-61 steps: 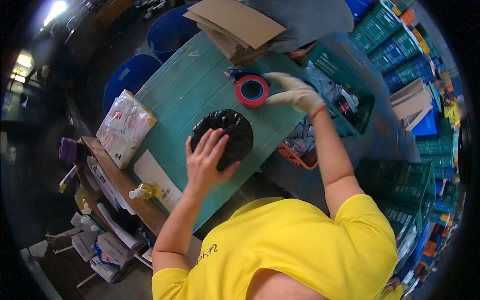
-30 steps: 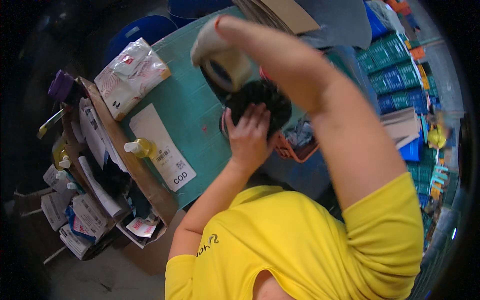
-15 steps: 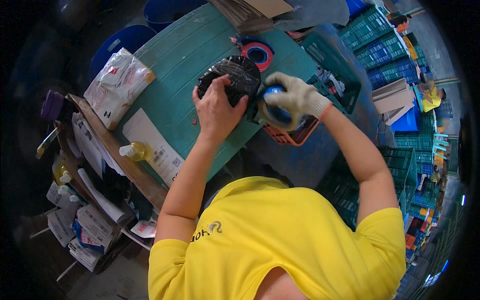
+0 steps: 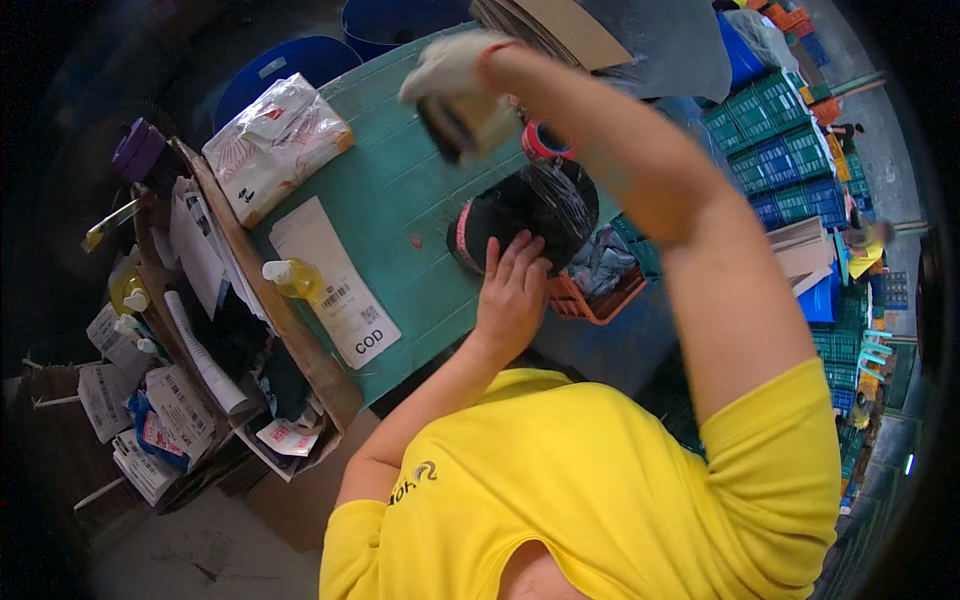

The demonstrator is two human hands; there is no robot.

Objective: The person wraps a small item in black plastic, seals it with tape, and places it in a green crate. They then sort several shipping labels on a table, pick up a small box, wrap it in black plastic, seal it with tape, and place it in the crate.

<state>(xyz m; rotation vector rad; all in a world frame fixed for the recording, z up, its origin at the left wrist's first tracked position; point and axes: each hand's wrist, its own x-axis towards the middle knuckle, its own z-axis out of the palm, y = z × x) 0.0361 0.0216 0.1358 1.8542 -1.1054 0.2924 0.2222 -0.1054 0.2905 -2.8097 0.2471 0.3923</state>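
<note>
A black plastic-wrapped package (image 4: pixel 520 215), rounded and glossy with clear film, sits at the near right of the green table (image 4: pixel 400 140). A red-and-white strip shows on its left side. My bare left hand (image 4: pixel 515 290) grips its near side, fingers lying over it. Beyond the package, my gloved right hand (image 4: pixel 455 72) is raised over the table, blurred by motion. It is closed on a wide roll of tape (image 4: pixel 478 125), held apart from the package. Behind the package lies a red tape dispenser (image 4: pixel 548 140), partly hidden by my right arm.
At the left of the table are a plastic-wrapped white pack (image 4: pixel 275 150), a bottle of yellow liquid (image 4: pixel 295 279) and a printed label sheet (image 4: pixel 335 285). An orange crate (image 4: pixel 600 300) stands beside the table's right edge. Cardboard sheets (image 4: pixel 560 30) lie at the far end.
My right hand has swung from the package's right side to beyond it, up and leftward, carrying the tape roll. The package has turned, showing its red-and-white strip. The view has shifted too.
</note>
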